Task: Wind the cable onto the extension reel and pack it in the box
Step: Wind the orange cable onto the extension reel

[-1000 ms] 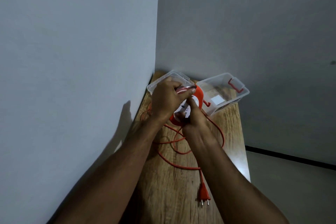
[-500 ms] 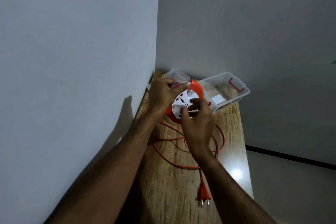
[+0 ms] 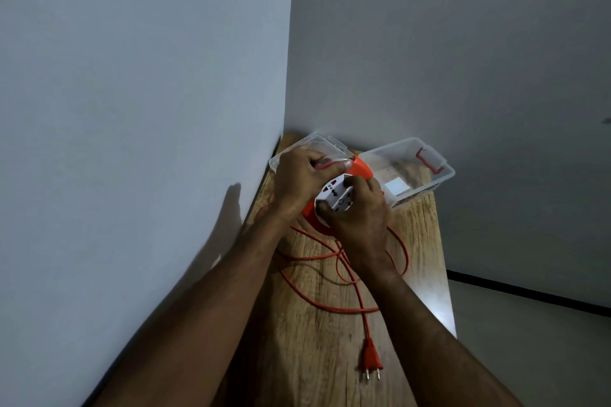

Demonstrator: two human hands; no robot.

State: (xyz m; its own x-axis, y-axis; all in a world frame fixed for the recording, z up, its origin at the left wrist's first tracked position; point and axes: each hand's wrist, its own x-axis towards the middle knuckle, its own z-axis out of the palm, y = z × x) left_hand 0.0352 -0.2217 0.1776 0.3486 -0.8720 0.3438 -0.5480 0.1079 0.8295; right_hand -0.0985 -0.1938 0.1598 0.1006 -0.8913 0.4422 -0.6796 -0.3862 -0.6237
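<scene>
Round orange plastic extension reel (image 3: 358, 172) with white socket face held above the wooden counter (image 3: 330, 357), near the corner. Left hand (image 3: 299, 180), grip closed around the reel's upper rim. Right hand (image 3: 358, 215), grip closed on the white hub. Orange cable (image 3: 330, 304) lies in loose loops on the counter; orange two-pin plug (image 3: 371, 362) nearest the camera. Clear plastic box (image 3: 429, 180) just beyond the reel; clear lid (image 3: 317, 142) beside it.

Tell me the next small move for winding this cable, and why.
Probably keep turning the white hub with the right hand while the left hand steadies the orange reel. Much cable lies in loose loops on the wooden table, and the plug rests near the front edge, so the reel is not ready for the clear box.
</scene>
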